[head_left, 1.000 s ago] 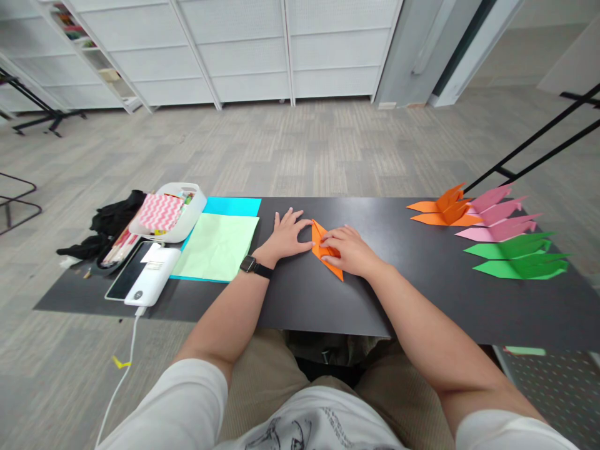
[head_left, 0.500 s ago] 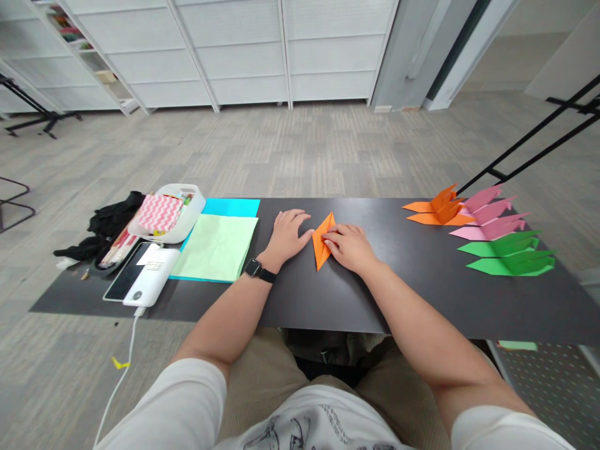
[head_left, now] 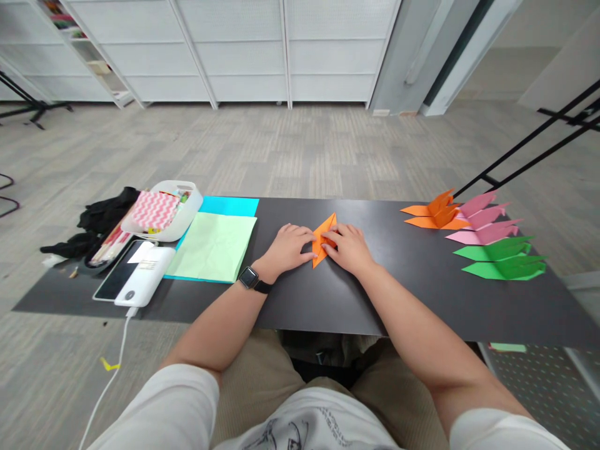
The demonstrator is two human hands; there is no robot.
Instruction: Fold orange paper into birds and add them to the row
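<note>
A folded piece of orange origami paper [head_left: 323, 240] lies on the dark table in front of me, a narrow diamond with its upper point tilted right. My left hand [head_left: 291, 250], wearing a black watch, has its fingertips and thumb at the paper's left edge. From the other side, my right hand [head_left: 349, 249] holds the right edge with bent fingers, covering part of it. Both hands rest low over the tabletop with the paper between them.
Folded paper birds stand at the right: orange [head_left: 434, 212], pink [head_left: 485, 219] and green [head_left: 504, 259]. To the left are light green paper sheets [head_left: 213, 247] on blue sheets [head_left: 232, 205], a white power bank [head_left: 145, 275], a phone [head_left: 119, 278] and a white basket [head_left: 190, 212].
My left hand has moved right and slightly down onto the paper's left edge. My right hand stays on the paper, which has turned slightly clockwise.
</note>
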